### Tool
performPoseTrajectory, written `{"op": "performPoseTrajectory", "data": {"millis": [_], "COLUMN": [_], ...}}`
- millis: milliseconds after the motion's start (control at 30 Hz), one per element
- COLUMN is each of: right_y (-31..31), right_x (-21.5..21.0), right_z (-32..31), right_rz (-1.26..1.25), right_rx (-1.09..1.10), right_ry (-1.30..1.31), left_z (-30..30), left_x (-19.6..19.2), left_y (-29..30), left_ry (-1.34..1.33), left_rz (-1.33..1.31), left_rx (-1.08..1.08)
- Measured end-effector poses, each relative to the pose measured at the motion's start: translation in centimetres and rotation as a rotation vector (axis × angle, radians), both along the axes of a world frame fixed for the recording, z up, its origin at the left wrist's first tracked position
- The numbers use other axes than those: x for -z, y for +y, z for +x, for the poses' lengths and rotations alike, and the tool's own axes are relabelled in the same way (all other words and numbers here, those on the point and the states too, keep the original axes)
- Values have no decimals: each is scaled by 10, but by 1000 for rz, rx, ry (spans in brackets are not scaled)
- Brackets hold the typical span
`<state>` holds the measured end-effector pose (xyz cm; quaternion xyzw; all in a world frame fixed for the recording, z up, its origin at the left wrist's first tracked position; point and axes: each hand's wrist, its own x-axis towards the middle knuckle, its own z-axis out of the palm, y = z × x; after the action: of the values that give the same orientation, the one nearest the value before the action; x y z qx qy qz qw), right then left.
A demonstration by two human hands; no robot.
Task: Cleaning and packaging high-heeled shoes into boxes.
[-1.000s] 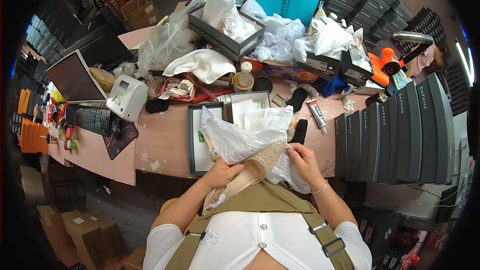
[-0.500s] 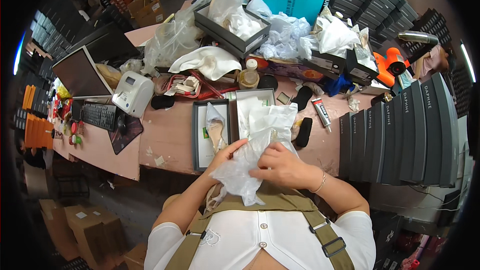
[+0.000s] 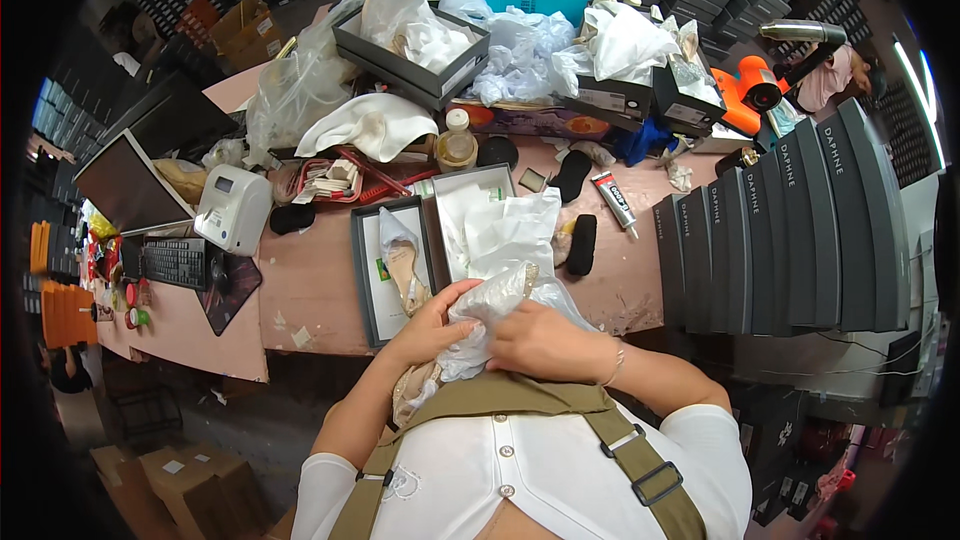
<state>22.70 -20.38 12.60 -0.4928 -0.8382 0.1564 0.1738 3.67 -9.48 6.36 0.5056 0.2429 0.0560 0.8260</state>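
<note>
Close to my body, my left hand (image 3: 440, 325) is closed around a shoe bundled in thin white wrapping (image 3: 474, 312). A beige, beaded part of the shoe (image 3: 415, 392) shows below that hand, and glittery trim shows at the far end. My right hand (image 3: 545, 340) has its fingers curled on the wrapping from the right side; its fingertips are partly hidden. Just beyond my hands stands an open grey shoebox (image 3: 357, 275) with a beige shoe (image 3: 403, 258) lying in it, part wrapped in white. Beside it the other box half (image 3: 440, 202) holds white tissue paper (image 3: 515, 230).
Stacked grey shoeboxes (image 3: 790, 240) stand at the right. A glue tube (image 3: 614, 204), black pads (image 3: 581, 245) and a bottle (image 3: 457, 145) lie or stand beyond the boxes. Left are a white label printer (image 3: 233, 208), keyboard (image 3: 175, 260) and monitor (image 3: 135, 185). Tissue-filled boxes (image 3: 430, 80) line the back.
The wrapping that hung loose below my hands is now gathered up around the shoe between them. My right hand has turned its knuckles upward. The whole view has shifted slightly.
</note>
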Motion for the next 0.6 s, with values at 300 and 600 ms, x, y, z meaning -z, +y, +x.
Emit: {"op": "performPoseTrajectory", "data": {"millis": [300,600], "right_y": [-2,-14], "right_x": [54,56], "right_z": [67,54], "right_rz": [-451,-215], "right_rx": [621,844], "right_ry": [862,862], "left_z": [2,-2], "left_x": [-8,3], "left_y": [-5,-6], "left_ry": [-37,-70], "left_rz": [5,25], "left_rx": [-8,-48]}}
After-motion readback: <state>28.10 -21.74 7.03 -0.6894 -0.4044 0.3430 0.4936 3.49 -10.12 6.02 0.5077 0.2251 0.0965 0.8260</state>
